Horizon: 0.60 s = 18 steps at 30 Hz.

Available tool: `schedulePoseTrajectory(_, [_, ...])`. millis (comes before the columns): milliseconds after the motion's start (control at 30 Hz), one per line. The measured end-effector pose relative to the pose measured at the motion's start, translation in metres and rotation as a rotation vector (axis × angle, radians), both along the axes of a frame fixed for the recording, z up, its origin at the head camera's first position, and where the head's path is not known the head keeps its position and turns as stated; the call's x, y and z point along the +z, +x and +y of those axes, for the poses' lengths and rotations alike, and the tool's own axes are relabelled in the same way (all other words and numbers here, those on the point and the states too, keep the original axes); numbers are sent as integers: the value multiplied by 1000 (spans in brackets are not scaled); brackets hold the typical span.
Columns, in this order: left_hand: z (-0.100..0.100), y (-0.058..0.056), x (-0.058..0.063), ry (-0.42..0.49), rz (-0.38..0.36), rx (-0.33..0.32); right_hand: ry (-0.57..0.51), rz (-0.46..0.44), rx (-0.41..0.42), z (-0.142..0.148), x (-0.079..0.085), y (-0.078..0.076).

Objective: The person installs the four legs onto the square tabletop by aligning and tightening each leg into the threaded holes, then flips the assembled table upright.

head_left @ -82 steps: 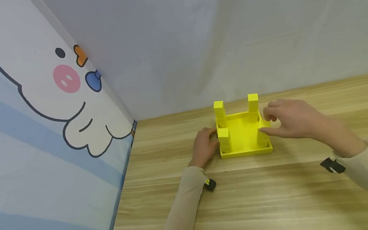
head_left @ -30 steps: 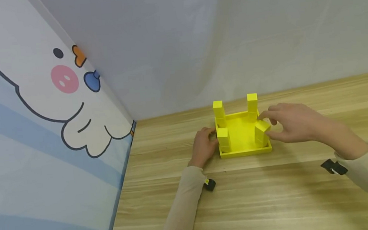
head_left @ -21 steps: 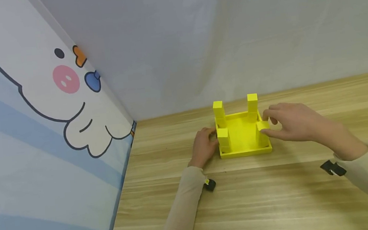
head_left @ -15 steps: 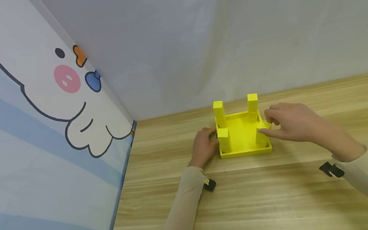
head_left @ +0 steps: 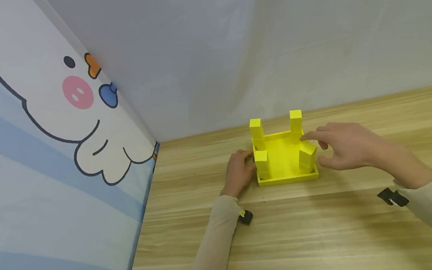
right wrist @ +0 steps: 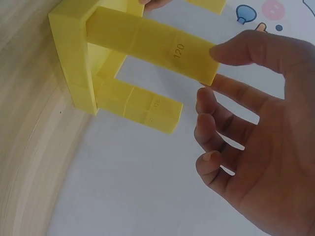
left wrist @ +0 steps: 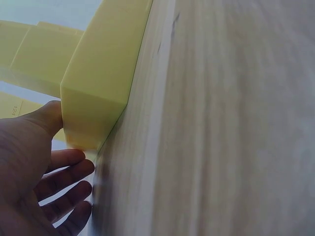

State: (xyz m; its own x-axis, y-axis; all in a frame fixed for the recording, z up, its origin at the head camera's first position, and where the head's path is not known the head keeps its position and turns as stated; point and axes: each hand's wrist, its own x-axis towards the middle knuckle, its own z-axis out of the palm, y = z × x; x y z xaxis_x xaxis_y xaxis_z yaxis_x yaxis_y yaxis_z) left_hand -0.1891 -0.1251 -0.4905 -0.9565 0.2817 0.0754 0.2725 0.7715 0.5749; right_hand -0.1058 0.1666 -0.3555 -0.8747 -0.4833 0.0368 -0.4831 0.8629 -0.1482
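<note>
A shallow yellow tray [head_left: 287, 180] sits on the table, with a column of stacked yellow blocks standing at each corner. My right hand [head_left: 349, 144] is at the front right column [head_left: 308, 157], which stands turned at an angle to the tray. In the right wrist view, the thumb and index finger pinch the end block [right wrist: 197, 56], marked "120", while the other fingers curl loosely below. My left hand [head_left: 238, 173] rests against the tray's left side, beside the front left column [head_left: 263, 165]. Its thumb [left wrist: 47, 115] touches the tray's corner in the left wrist view.
The two back columns [head_left: 256, 133] rise near the rear wall [head_left: 309, 49]. A cartoon-printed panel [head_left: 45, 124] borders the wood-grain table [head_left: 279, 241] on the left. Both sleeves carry small dark devices at the wrist.
The front right column's top has turned back and forth and now sits at an angle. My right thumb has moved toward me and the index finger forward. The left hand and tray stay put.
</note>
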Motion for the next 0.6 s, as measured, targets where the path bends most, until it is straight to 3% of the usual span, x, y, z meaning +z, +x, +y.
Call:
schedulePoseTrajectory(133, [0, -2, -1, -3, 0, 5, -25, 17, 17, 2, -6, -6])
schedulePoseTrajectory(600, [-1, -2, -4, -10, -7, 0, -61, 42, -38, -1, -11, -7])
